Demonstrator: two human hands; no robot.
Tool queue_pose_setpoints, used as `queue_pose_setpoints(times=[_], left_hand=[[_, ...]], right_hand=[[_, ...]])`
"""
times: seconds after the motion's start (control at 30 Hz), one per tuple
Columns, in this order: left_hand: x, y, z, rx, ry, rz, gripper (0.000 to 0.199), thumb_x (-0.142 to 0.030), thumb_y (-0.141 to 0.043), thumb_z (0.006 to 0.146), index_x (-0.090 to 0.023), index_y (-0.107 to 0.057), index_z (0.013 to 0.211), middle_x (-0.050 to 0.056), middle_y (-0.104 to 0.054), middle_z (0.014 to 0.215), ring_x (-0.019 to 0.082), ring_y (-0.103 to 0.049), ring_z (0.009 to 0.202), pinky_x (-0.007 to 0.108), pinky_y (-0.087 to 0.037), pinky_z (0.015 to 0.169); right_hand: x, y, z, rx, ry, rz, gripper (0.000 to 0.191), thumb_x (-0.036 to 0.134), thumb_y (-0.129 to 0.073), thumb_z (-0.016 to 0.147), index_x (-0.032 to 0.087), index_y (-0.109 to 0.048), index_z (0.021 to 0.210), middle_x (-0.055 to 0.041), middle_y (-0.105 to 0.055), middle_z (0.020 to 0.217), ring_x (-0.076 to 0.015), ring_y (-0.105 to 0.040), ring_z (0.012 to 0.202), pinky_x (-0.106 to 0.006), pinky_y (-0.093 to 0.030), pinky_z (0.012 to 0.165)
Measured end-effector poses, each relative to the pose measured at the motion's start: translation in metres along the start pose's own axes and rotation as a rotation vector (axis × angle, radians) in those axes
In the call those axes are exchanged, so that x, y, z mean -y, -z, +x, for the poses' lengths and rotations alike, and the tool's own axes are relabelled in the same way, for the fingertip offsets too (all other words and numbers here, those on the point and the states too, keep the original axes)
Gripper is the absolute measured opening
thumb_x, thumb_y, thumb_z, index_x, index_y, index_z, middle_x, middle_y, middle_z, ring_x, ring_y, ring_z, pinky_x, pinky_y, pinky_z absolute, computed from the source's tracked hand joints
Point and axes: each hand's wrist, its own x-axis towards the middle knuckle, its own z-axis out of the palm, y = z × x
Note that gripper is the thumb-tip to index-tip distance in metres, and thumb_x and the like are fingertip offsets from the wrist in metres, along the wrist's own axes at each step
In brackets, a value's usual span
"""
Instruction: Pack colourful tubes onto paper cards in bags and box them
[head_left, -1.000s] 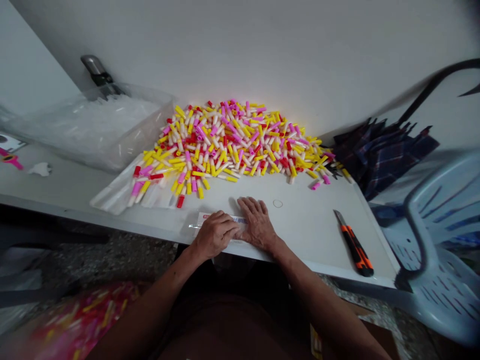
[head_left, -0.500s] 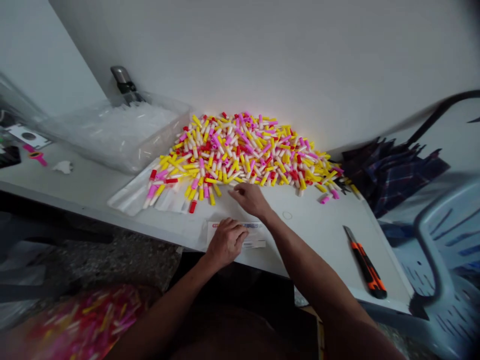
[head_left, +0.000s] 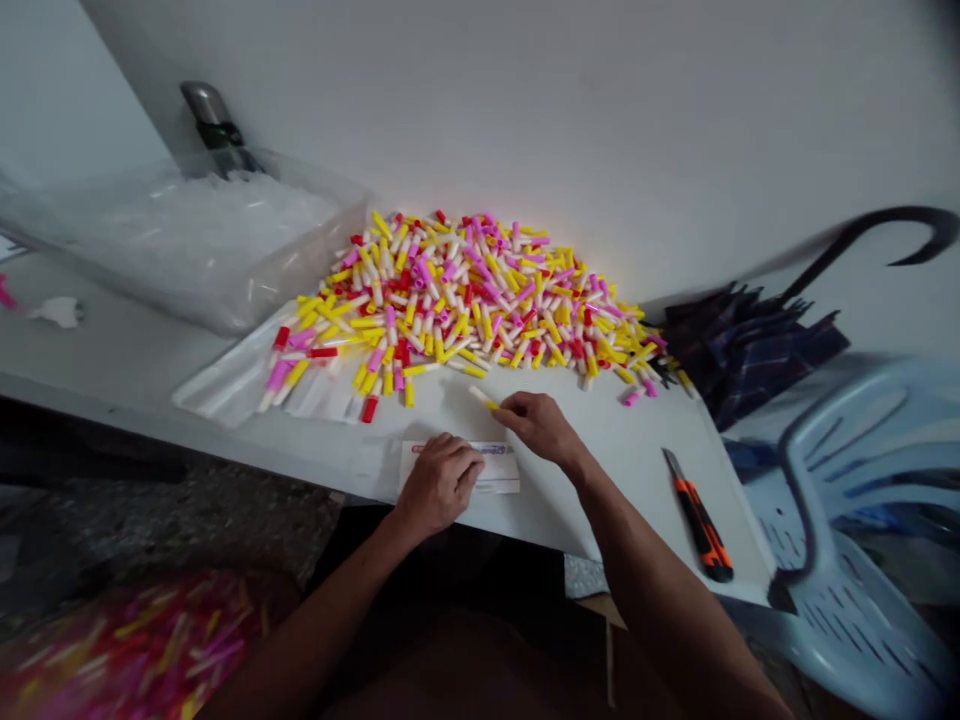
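Moved back from the edge of the heap since the previous frame, the right hand (head_left: 540, 428) is now held over the tabletop, with one yellow-capped white tube (head_left: 481, 398) pinched between thumb and fingertips, its white end pointing left. The right arm is stretched diagonally in from the lower right, elbow out of view. The left hand (head_left: 439, 485) is kept pressed down on one printed packet (head_left: 480, 466), fingers lightly curled, with the forearm coming in from the lower left. Just beyond both hands, a single heap of capped tubes (head_left: 465, 300) is piled on a white table (head_left: 622, 450) against the wall (head_left: 600, 130); the yellow, pink and red caps are too many to count. One clear plastic bin (head_left: 187, 240) of pale tubes is placed left of the heap. One orange-and-black utility knife (head_left: 697, 515) is laid to the right of the right hand. One plaid folded umbrella (head_left: 750, 350) and one blue plastic chair (head_left: 847, 520) are seen further right.
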Motion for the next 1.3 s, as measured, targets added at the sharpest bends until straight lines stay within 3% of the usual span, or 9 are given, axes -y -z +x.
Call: queue_pose_setpoints(times=[0.23,0.43,0.53,0.63,0.73,0.9,1.0,1.17,1.3], left_hand=[[0.002,-0.001,0.0,-0.046,0.0,-0.015,0.019,-0.024,-0.054,0.105,-0.022,-0.069,0.092,0.005,-0.07,0.092,0.021,-0.061,0.092,0.04,-0.048,0.087],[0.004,-0.001,0.0,-0.027,-0.008,0.025,0.018,-0.025,-0.056,0.104,-0.022,-0.07,0.095,0.005,-0.07,0.094,0.022,-0.061,0.094,0.04,-0.047,0.087],[0.005,-0.002,0.0,-0.025,-0.023,0.028,0.017,-0.026,-0.056,0.104,-0.021,-0.07,0.095,0.005,-0.07,0.094,0.022,-0.061,0.093,0.04,-0.047,0.088],[0.004,-0.002,0.0,-0.031,-0.024,0.036,0.017,-0.026,-0.056,0.105,-0.021,-0.07,0.095,0.005,-0.069,0.093,0.022,-0.06,0.092,0.04,-0.046,0.088],[0.003,-0.003,0.001,-0.04,-0.02,0.049,0.018,-0.025,-0.056,0.105,-0.021,-0.07,0.094,0.004,-0.069,0.092,0.022,-0.06,0.092,0.04,-0.046,0.087],[0.005,-0.004,0.001,-0.058,-0.02,0.051,0.017,-0.024,-0.057,0.104,-0.021,-0.07,0.094,0.004,-0.069,0.092,0.022,-0.06,0.093,0.04,-0.045,0.088],[0.006,-0.003,0.0,-0.071,-0.023,0.004,0.015,-0.023,-0.058,0.104,-0.021,-0.07,0.096,0.004,-0.069,0.093,0.022,-0.06,0.094,0.04,-0.046,0.088],[0.005,-0.002,0.001,-0.084,-0.032,-0.051,0.015,-0.024,-0.059,0.103,-0.022,-0.071,0.094,0.004,-0.069,0.091,0.021,-0.061,0.092,0.039,-0.047,0.088],[0.005,-0.002,0.002,-0.068,-0.018,-0.067,0.014,-0.023,-0.061,0.103,-0.022,-0.071,0.094,0.003,-0.068,0.091,0.021,-0.061,0.093,0.039,-0.048,0.088]], right_hand=[[-0.066,0.04,-0.093,0.014,-0.096,0.481,0.04,0.057,-0.065,0.095,0.018,-0.068,0.098,-0.0034,-0.07,0.078,-0.0167,-0.064,0.07,-0.031,-0.055,0.069],[-0.084,0.063,-0.091,0.013,-0.139,0.459,0.041,0.056,-0.065,0.094,0.017,-0.076,0.1,-0.0003,-0.064,0.068,-0.0148,-0.059,0.065,-0.029,-0.05,0.066],[-0.08,0.056,-0.071,0.094,-0.064,0.276,0.035,0.048,-0.062,0.097,0.018,-0.078,0.105,-0.0026,-0.07,0.076,-0.0176,-0.063,0.07,-0.03,-0.05,0.068],[-0.07,0.035,-0.061,-0.044,-0.067,-0.033,0.03,0.035,-0.065,0.096,0.017,-0.075,0.118,-0.0078,-0.076,0.094,-0.0219,-0.068,0.083,-0.033,-0.05,0.078],[-0.06,0.009,-0.076,-0.195,-0.232,-0.188,0.042,0.041,-0.07,0.094,0.017,-0.067,0.129,-0.0107,-0.077,0.098,-0.0244,-0.069,0.084,-0.033,-0.048,0.075],[-0.059,-0.017,-0.12,-0.212,-0.322,-0.352,0.024,0.042,-0.063,0.098,0.021,-0.072,0.093,-0.0104,-0.074,0.094,-0.0235,-0.066,0.077,-0.032,-0.043,0.069],[-0.06,-0.015,-0.128,-0.267,-0.249,-0.252,0.025,0.037,-0.057,0.102,0.02,-0.072,0.091,-0.0087,-0.073,0.09,-0.0214,-0.064,0.077,-0.032,-0.043,0.071],[-0.047,0.012,-0.109,-0.054,-0.041,-0.048,0.028,0.039,-0.062,0.099,0.02,-0.077,0.086,-0.0047,-0.072,0.084,-0.017,-0.061,0.073,-0.029,-0.042,0.07],[-0.028,0.016,-0.085,0.107,-0.001,-0.062,0.021,0.03,-0.069,0.092,0.019,-0.079,0.078,-0.0033,-0.072,0.078,-0.0152,-0.059,0.068,-0.029,-0.039,0.065]])
